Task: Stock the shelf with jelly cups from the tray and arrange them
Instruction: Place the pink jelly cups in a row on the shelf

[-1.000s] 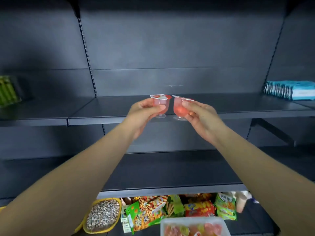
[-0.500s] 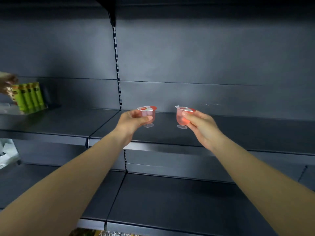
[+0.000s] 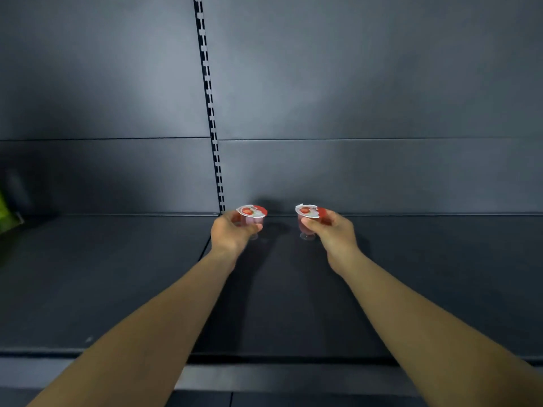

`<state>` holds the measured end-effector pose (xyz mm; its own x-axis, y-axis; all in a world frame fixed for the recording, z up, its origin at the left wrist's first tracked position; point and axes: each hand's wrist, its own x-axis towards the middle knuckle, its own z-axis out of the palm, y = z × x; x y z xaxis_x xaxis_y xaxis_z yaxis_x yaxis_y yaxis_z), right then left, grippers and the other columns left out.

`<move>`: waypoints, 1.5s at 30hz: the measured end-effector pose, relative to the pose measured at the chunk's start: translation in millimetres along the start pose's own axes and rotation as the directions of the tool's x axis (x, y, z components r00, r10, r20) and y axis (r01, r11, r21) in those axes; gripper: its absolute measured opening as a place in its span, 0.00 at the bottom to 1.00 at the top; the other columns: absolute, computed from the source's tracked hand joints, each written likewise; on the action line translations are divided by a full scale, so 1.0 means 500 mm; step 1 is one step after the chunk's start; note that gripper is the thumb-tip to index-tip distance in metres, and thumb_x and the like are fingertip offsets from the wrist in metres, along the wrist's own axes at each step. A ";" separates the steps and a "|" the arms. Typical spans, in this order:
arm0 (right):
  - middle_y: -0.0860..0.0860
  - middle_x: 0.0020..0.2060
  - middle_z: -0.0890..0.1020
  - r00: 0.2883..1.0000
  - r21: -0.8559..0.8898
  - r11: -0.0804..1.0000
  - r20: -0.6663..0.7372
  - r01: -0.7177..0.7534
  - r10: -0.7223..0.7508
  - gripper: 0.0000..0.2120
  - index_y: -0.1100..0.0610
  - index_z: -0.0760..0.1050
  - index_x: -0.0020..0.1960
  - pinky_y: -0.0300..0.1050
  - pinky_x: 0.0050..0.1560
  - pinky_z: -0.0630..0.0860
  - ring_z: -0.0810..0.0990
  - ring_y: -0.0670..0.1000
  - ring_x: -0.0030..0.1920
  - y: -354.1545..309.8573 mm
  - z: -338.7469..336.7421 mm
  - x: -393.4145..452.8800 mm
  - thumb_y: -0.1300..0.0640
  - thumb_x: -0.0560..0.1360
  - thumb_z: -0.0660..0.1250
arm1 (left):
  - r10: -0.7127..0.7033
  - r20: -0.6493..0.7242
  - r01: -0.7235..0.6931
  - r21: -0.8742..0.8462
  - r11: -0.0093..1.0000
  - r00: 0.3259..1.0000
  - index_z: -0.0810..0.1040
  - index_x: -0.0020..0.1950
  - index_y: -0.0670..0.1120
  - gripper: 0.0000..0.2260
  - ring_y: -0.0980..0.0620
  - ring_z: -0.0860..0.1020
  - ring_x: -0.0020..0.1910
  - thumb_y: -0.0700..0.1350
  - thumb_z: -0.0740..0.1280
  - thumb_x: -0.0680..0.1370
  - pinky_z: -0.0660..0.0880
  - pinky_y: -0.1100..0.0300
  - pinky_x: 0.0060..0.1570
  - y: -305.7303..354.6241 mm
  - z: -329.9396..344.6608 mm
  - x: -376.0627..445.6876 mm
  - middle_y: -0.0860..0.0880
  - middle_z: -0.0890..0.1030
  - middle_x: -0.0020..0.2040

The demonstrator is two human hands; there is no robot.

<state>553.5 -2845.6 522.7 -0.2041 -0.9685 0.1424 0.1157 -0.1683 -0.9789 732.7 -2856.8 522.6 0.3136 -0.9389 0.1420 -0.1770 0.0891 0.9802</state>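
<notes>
Left grip: left hand (image 3: 235, 230) curls round one jelly cup (image 3: 252, 216), centre of frame, grasping its side wall.
Right grip: right hand (image 3: 330, 232) pinches a second jelly cup (image 3: 308, 218) just right of centre, thumb across the front.
Place: both cups sit deep on the dark shelf (image 3: 117, 274), near the back panel, apart from each other; whether their stems touch down I cannot tell.
Handling: likely light, thin plastic, narrow foot, tippy; hold the wall below the foil lid, gently.
Count: two cups, two hands, one green packet (image 3: 7, 214) at the left edge.
</notes>
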 end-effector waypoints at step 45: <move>0.55 0.73 0.63 0.928 -0.923 -0.094 0.373 0.373 0.024 0.39 0.53 0.58 0.75 0.56 0.71 0.61 0.59 0.59 0.73 -0.294 -0.386 -0.374 0.34 0.72 0.64 | 0.007 0.592 -0.590 0.803 0.079 0.806 0.63 0.73 0.48 0.31 0.43 0.64 0.70 0.56 0.68 0.74 0.64 0.48 0.68 0.266 0.011 -0.482 0.44 0.63 0.72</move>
<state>387.3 -2604.4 611.5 0.1756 -0.9708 0.1635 -0.9843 -0.1763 0.0100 628.5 -2620.5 617.8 -0.3005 -0.9530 0.0394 -0.9485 0.2943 -0.1169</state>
